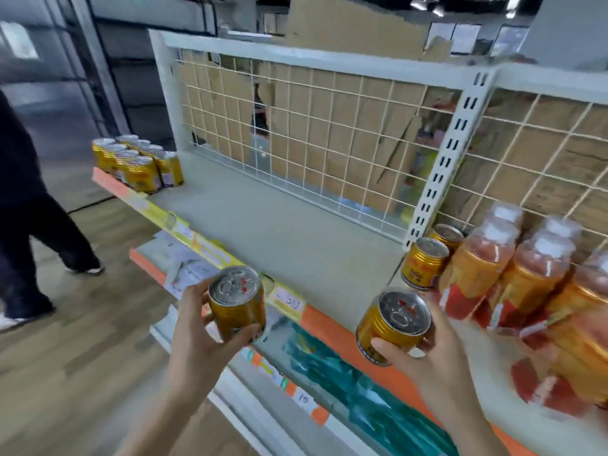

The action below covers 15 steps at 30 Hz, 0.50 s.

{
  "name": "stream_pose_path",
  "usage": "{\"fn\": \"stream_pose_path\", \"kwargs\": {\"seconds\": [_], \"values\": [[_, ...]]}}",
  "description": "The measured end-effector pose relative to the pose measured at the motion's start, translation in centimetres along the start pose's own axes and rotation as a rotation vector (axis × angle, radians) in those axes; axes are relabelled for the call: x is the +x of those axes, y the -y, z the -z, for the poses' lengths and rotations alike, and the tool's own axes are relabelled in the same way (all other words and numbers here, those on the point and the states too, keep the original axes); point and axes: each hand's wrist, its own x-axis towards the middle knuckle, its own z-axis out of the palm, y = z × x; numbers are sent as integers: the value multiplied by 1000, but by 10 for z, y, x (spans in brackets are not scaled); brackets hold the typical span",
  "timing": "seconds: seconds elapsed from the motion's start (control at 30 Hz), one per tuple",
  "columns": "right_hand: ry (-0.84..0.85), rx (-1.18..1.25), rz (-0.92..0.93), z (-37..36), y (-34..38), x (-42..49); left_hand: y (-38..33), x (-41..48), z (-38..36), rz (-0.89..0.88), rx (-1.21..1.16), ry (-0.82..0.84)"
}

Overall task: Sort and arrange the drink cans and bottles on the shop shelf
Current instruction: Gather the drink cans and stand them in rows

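L hand (197, 327) wraps a gold can (237, 304), lid up, axis near upright, just off the shelf (279, 225) front edge. R hand (424, 353) grips a second can (393, 327), lid tilted toward camera, over the same edge. At shelf's R end, two ribbed cans (424, 264) touch plastic bottles (477, 268). Flat grey board stretches to the can cluster (138, 162), upright at far L end. Wire grid (312, 126) at shelf's back.

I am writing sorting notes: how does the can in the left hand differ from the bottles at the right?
The can is short, gold, with a silver pull-tab top; the bottles are taller, with white caps and reddish contents. The left hand grips the can in the air before the shelf; the bottles stand on the shelf. Both show golden-orange colouring.
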Motion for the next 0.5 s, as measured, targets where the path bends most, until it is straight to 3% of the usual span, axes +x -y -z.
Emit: {"fn": "stream_pose_path", "kwargs": {"seconds": [0.27,0.5], "values": [[129,66,72,-120,26,65,51,36,114,17,123,-172],[278,68,116,-192,27,120,88,63,167,112,131,-333]]}}
